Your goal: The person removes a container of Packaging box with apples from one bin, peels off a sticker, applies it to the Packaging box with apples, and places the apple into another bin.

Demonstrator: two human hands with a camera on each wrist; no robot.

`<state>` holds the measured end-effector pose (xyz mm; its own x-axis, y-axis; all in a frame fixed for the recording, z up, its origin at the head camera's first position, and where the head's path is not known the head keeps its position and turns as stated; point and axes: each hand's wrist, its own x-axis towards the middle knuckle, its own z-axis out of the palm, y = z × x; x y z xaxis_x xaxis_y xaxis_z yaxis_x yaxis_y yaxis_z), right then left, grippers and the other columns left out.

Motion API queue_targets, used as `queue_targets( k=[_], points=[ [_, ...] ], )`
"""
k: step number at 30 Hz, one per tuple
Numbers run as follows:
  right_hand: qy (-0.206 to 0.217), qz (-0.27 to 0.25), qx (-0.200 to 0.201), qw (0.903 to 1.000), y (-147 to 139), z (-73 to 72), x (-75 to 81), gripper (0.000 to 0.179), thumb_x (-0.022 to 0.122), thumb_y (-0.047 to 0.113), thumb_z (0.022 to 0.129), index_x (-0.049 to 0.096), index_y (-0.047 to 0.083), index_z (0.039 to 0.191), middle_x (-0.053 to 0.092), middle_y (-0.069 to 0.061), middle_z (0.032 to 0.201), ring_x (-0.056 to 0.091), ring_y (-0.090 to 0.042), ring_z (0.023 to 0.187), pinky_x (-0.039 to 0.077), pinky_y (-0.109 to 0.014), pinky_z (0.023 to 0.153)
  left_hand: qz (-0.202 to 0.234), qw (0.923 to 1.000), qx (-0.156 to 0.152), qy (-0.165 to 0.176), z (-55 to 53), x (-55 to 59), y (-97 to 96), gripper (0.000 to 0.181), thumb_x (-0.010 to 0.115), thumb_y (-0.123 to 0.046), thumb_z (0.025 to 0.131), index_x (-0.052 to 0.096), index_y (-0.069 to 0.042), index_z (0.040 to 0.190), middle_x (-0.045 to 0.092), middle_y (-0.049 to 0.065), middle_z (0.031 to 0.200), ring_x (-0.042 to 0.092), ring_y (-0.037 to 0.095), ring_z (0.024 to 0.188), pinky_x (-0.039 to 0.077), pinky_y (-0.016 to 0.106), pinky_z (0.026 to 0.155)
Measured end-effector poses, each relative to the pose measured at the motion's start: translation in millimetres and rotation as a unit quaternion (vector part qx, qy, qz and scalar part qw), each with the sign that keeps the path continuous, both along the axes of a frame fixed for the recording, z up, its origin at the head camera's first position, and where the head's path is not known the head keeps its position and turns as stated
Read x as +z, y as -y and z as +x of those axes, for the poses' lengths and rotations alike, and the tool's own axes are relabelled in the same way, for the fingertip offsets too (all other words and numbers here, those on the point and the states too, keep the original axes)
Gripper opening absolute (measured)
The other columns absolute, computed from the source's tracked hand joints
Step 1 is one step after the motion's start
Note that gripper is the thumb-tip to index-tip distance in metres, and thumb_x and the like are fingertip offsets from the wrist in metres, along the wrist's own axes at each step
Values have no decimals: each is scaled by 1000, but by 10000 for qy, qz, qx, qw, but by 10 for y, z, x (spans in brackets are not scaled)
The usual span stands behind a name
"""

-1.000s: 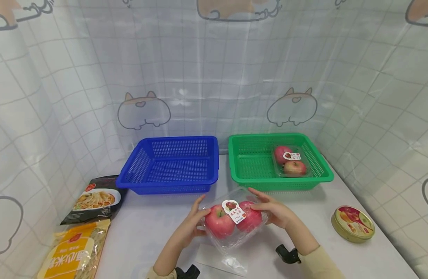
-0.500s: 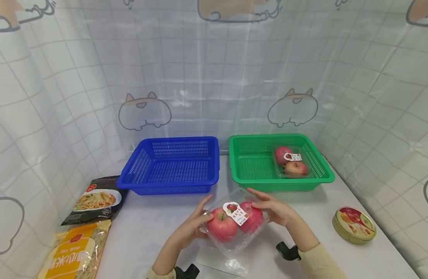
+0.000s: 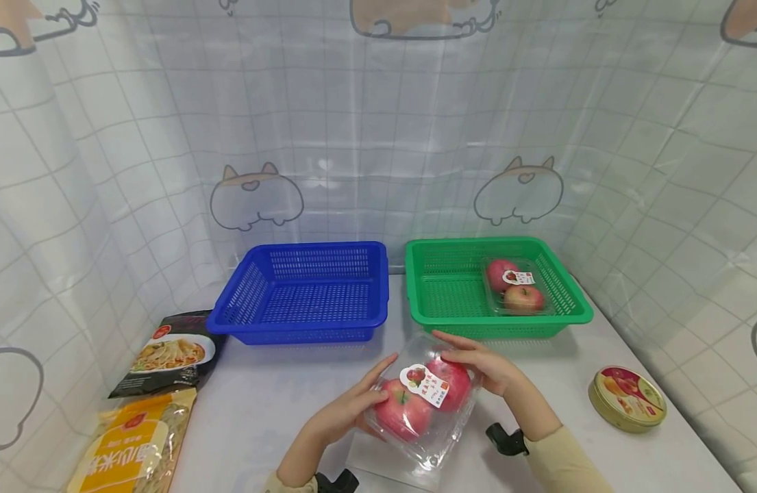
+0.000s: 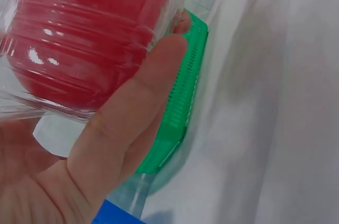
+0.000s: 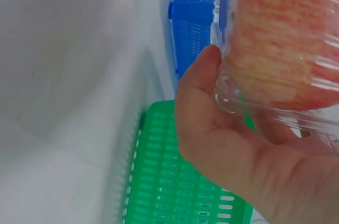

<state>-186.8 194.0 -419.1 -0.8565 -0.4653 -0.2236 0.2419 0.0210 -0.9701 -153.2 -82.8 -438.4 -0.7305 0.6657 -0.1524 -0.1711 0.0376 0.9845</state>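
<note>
A clear plastic box of two red apples (image 3: pixel 404 411), with a white sticker (image 3: pixel 429 387) on its lid, is held between both hands in the head view. The left hand (image 3: pixel 344 414) grips its left side, thumb over the edge. On the opposite side, the right hand (image 3: pixel 486 366) pinches the box near its far right corner, thumb on top. Red apple skin (image 4: pixel 90 38) shows through ridged plastic above the left thumb in the left wrist view. The right wrist view shows the right thumb at the box rim beside an apple (image 5: pixel 286 38). The box stands tilted, close over the table.
A blue basket (image 3: pixel 298 335) stands at the back left. Beside it, a green basket (image 3: pixel 501 329) holds another box of apples (image 3: pixel 518 284). A black noodle packet (image 3: pixel 168 352) and yellow bag (image 3: pixel 131 445) lie left, a round tin (image 3: pixel 627 398) right. A white sheet (image 3: pixel 368 457) lies partly under the box.
The apple box has turned slightly counterclockwise and shifted a little to the right and nearer. My left hand has moved right with it; my right hand has shifted only slightly.
</note>
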Motion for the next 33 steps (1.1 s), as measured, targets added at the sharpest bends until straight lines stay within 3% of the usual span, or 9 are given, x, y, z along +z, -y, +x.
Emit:
queue_targets(
  k=[7,15,23,28,33],
  points=[
    [-102,147,-13,9998,14,-27,9,57,52,26,92,33,7,143,40,-18,137,53,-18,105,48,-35,86,-46,10000,-7,57,-1,-25,-31,60,39,-34,96,10,-34,148,-1,19,151,43,38,117,52,51,72],
    [-132,288,-44,9995,14,-60,23,55,55,23,90,39,9,140,37,-19,140,53,-19,105,48,-36,85,-64,9999,-81,-60,-18,-40,-59,63,39,-36,95,6,-33,148,-7,17,152,36,39,124,47,52,86],
    [-151,144,51,9998,3,-78,76,55,53,23,91,36,8,141,50,-14,127,57,-17,100,50,-35,83,-50,9996,33,-293,-15,-33,-86,64,40,-34,94,7,-31,149,-9,14,153,30,38,128,38,52,97],
    [-242,181,-195,9994,-6,-88,126,56,54,25,90,38,5,140,55,-10,119,59,-17,97,51,-36,82,1,9992,159,-379,-14,-11,-103,64,39,-34,94,7,-30,149,-10,11,154,23,41,132,32,56,100],
    [-215,212,-704,9971,21,-85,185,57,53,28,90,37,5,140,45,-17,133,53,-27,109,48,-46,86,73,9988,395,-291,-1,25,-111,63,37,-36,94,6,-33,149,-10,11,154,16,48,132,39,62,89]
  ],
)
